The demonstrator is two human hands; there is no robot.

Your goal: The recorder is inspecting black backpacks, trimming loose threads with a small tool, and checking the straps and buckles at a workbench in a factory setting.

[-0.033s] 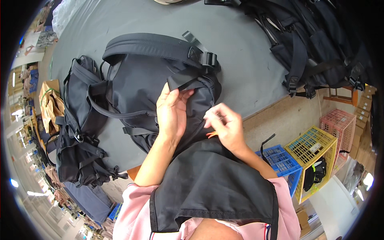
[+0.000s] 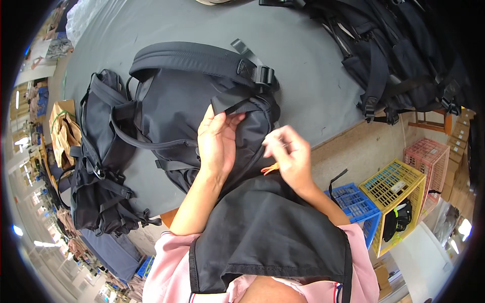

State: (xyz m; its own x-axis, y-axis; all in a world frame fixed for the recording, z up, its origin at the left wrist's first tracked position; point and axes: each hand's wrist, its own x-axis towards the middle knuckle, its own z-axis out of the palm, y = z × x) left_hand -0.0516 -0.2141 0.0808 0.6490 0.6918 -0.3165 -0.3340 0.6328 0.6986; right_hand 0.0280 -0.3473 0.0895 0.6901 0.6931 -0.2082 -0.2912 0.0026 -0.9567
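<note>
A black backpack lies on the grey table in front of me, its padded shoulder strap arched along the far side. Between thumb and fingers, my left hand grips the folded end of a wide black webbing strap, which runs toward a black plastic buckle. My right hand is closed beside the bag's right edge, its fingertips curled and blurred. A small orange looped thing sticks out from under that palm; its other end is hidden.
Another black backpack stands at the left, near a brown paper bag. Several black bags are heaped at the far right of the table. Below its edge stand blue, yellow and pink crates.
My right hand has shifted slightly to the right and up, away from the bag's edge, and more of the orange thing shows. The left hand and strap stay put.
</note>
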